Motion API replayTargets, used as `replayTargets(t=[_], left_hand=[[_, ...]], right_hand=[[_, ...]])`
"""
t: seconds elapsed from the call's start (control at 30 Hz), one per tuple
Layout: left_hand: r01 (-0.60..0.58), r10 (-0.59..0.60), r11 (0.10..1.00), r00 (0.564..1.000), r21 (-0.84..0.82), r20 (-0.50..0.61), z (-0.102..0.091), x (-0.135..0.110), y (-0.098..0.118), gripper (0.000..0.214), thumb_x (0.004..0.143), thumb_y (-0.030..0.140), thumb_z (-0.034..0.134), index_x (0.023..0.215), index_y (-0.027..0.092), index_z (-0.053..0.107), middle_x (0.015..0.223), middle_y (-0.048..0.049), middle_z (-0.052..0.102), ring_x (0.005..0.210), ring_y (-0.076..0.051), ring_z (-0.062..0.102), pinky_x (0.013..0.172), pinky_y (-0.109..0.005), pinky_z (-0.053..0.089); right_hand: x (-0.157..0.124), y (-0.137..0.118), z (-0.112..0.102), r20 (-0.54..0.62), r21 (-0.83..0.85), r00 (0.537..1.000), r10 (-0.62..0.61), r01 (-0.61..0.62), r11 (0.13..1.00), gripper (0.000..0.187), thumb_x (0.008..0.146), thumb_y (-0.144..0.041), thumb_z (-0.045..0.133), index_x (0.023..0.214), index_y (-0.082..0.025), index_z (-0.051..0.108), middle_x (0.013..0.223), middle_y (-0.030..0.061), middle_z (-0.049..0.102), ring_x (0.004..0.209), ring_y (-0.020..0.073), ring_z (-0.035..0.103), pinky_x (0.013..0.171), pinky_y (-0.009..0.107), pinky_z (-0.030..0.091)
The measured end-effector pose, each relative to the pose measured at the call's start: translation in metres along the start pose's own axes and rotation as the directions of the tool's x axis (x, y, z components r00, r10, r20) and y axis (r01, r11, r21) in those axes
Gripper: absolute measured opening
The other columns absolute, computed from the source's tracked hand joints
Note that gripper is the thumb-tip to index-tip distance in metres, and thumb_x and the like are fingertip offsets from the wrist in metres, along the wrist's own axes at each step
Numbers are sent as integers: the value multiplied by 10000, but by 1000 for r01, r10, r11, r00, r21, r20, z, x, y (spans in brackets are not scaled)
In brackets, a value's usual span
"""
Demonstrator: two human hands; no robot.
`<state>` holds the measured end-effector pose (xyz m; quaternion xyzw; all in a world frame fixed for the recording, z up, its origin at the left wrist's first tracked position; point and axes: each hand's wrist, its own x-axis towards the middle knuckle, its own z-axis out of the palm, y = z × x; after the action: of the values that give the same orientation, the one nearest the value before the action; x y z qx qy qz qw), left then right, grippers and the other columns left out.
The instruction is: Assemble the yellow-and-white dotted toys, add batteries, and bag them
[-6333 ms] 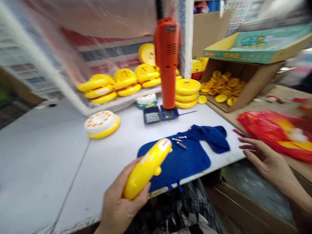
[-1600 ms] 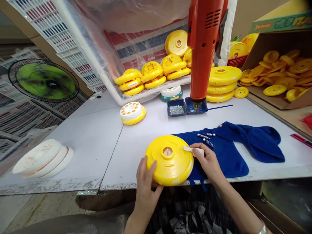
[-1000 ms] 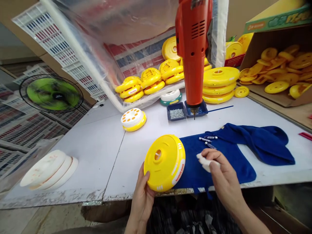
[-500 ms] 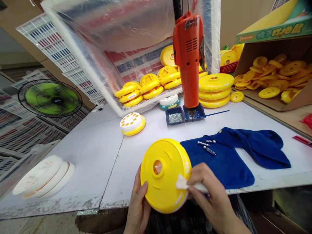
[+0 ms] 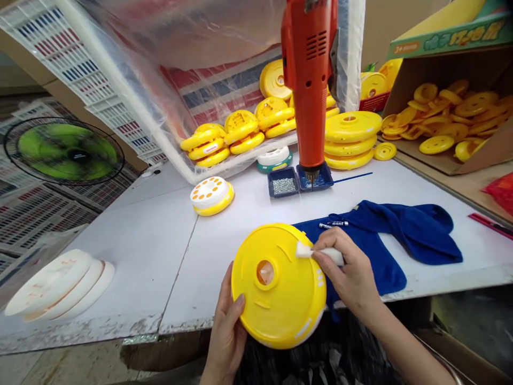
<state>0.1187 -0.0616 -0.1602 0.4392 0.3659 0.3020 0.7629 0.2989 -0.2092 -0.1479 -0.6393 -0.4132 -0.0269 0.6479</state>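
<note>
My left hand [image 5: 226, 334] grips a round yellow plastic casing [image 5: 280, 299] from below at its lower left edge. The casing has a central round hole and stands tilted toward me, its flat face showing. My right hand [image 5: 350, 264] pinches a small white pad [image 5: 318, 255] between thumb and fingers. The tip of the pad touches the casing's upper right rim. The casing's far side is hidden, and part of the blue cloth [image 5: 360, 262] lies beneath it and my right hand.
An orange electric screwdriver [image 5: 308, 91] hangs over blue trays of screws [image 5: 284, 186] on the white table [image 5: 132, 267]. Stacked yellow casings, a cardboard box [image 5: 444, 91] of yellow parts, white discs [image 5: 60, 286], and several marker-like pens [image 5: 333, 224] surround the work area.
The casing has turned in my left hand and now faces up more flatly. The white pad has moved from the lower right of the casing to its upper right rim.
</note>
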Motion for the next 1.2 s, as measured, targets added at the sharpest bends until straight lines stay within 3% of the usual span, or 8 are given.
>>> replayTargets(t=[0.2,0.33,0.47,0.57,0.63,0.87,1.03,1.2], left_hand=[[-20,20,1000,999,15,-29,0,1,1,746,796,372,757,1474,350,446,1554,-29,449,1425,-320,409,1152,-408,400],[28,-30,999,998,42,57,1,-5,2,796,778,352,779,1492,353,427,1558,-45,442,1432,-345,392,1136,-419,415],[21,-21,1000,999,0,33,-2,-5,4,759,811,361,746,1495,357,418,1565,-41,431,1419,-335,415,1127,-418,427],[4,-2,999,999,-49,34,-6,2,3,741,808,342,747,1482,338,440,1563,-47,433,1412,-332,426,1123,-411,432],[2,0,998,999,-66,40,-7,5,2,726,807,335,748,1470,332,453,1556,-46,443,1410,-330,428,1116,-405,441],[-31,31,999,999,-5,5,-1,4,5,772,789,366,759,1484,303,426,1536,-72,465,1409,-332,423,1092,-382,453],[-117,123,986,992,120,-42,-5,2,-1,747,732,398,817,1391,236,507,1339,-104,629,1287,-312,550,1002,-325,509],[-234,258,937,964,259,-63,-7,3,-9,631,697,416,847,1241,207,606,1186,-70,704,1082,-229,663,898,-222,545]], right_hand=[[-13,-6,9,39,74,999,33,-36,997,113,918,-133,583,870,-234,577,812,3,579,729,147,576,635,251,464],[12,2,-4,-61,17,994,92,-91,996,97,892,-172,613,814,-229,599,826,13,600,785,162,578,700,271,459],[22,16,-31,-216,391,870,442,-338,856,124,962,-368,561,910,-255,569,661,-19,567,567,139,505,518,245,401],[7,25,-38,-115,538,783,611,-468,702,227,920,-463,626,948,-251,549,582,-37,529,494,123,465,448,212,353],[-4,27,-34,-28,559,766,642,-521,645,278,890,-483,662,979,-238,566,635,-23,555,547,121,502,498,209,401],[-17,14,-28,-28,531,801,598,-495,688,272,861,-439,721,961,-240,565,711,-16,588,655,125,527,657,222,444],[-5,7,-31,-72,516,804,590,-476,712,252,903,-464,663,972,-253,544,797,-18,601,697,125,546,669,226,453],[16,6,-28,-100,269,889,448,-409,872,295,955,-471,587,1166,-268,627,861,-3,648,765,135,599,750,242,486]])
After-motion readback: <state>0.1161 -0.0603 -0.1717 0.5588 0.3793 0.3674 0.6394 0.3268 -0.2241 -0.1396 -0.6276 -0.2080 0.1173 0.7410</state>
